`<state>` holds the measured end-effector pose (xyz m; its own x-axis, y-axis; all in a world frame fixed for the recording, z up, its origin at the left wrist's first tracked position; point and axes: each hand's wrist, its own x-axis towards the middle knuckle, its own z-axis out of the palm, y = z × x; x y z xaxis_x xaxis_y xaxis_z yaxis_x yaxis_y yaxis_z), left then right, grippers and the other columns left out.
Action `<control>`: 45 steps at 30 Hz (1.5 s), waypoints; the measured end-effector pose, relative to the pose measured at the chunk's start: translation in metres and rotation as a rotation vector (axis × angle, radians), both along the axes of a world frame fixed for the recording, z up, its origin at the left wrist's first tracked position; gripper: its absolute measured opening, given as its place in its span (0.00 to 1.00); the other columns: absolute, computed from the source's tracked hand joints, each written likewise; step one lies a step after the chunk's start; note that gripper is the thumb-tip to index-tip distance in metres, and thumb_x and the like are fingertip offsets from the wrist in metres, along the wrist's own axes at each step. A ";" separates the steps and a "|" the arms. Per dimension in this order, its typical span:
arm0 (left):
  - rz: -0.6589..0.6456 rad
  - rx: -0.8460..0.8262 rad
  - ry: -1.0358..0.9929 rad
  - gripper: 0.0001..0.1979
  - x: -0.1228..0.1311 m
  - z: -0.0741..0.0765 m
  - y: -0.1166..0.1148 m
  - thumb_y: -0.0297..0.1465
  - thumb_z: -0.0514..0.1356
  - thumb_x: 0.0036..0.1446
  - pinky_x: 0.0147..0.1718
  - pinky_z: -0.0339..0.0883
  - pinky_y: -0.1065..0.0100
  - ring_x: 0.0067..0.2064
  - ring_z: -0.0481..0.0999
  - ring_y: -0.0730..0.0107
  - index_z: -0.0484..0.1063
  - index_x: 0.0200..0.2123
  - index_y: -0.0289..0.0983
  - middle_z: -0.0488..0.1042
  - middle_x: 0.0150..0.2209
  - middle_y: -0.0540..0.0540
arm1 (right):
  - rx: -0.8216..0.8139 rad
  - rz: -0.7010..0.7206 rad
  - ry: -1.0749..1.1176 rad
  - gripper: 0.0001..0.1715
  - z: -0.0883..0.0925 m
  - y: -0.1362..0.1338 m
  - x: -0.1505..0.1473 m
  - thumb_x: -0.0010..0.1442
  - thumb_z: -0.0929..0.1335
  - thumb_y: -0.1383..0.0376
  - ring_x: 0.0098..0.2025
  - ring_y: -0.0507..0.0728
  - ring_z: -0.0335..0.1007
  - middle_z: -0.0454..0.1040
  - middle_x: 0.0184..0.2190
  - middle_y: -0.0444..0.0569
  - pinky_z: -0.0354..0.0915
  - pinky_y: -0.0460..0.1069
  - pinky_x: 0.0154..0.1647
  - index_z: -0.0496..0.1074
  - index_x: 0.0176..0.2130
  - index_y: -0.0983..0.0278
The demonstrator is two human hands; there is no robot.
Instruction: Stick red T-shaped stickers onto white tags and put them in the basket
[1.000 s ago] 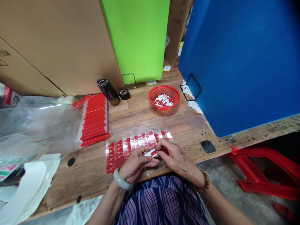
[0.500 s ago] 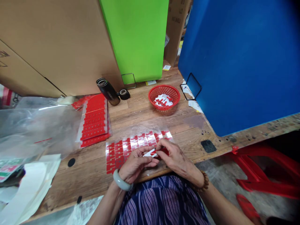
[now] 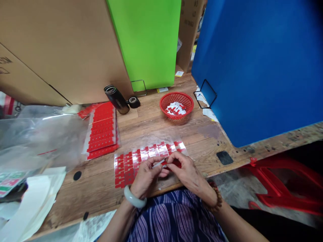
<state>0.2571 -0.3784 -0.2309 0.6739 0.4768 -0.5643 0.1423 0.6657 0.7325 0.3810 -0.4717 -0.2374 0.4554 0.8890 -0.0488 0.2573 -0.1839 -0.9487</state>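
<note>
Near the table's front edge, my left hand (image 3: 146, 174) pinches a small white and red piece (image 3: 159, 163) between thumb and fingers. My right hand (image 3: 188, 169) grips the right end of the same piece, its fingertips close to the left ones. Beneath and behind the hands lies a clear sheet with rows of red pieces (image 3: 128, 168). Beyond it stands a red basket (image 3: 163, 109) holding many small white and red pieces. The held piece is partly covered by the fingers.
A stack of red sheets (image 3: 102, 127) lies at the left, beside a black flask (image 3: 117, 99) and its lid (image 3: 134, 102). Plastic film (image 3: 50, 134) covers the far left. A blue panel (image 3: 259, 67) and a green panel (image 3: 148, 40) stand behind. A red stool (image 3: 277, 188) is at the right.
The white piece has been tilted, so it shows as a narrower strip between the fingers. My left hand has turned slightly. A dark shape has appeared at the lower right.
</note>
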 end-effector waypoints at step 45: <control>0.019 -0.076 0.028 0.20 -0.005 -0.001 0.002 0.25 0.67 0.44 0.31 0.72 0.75 0.27 0.79 0.70 0.70 0.43 0.28 0.79 0.27 0.41 | -0.077 -0.004 -0.249 0.07 -0.002 0.008 -0.008 0.57 0.61 0.73 0.34 0.53 0.63 0.67 0.30 0.44 0.57 0.47 0.35 0.61 0.32 0.62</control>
<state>0.2519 -0.3766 -0.2319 0.6482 0.4448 -0.6180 0.1488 0.7220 0.6757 0.3725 -0.4636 -0.2398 0.4652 0.8852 -0.0024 0.4807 -0.2549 -0.8390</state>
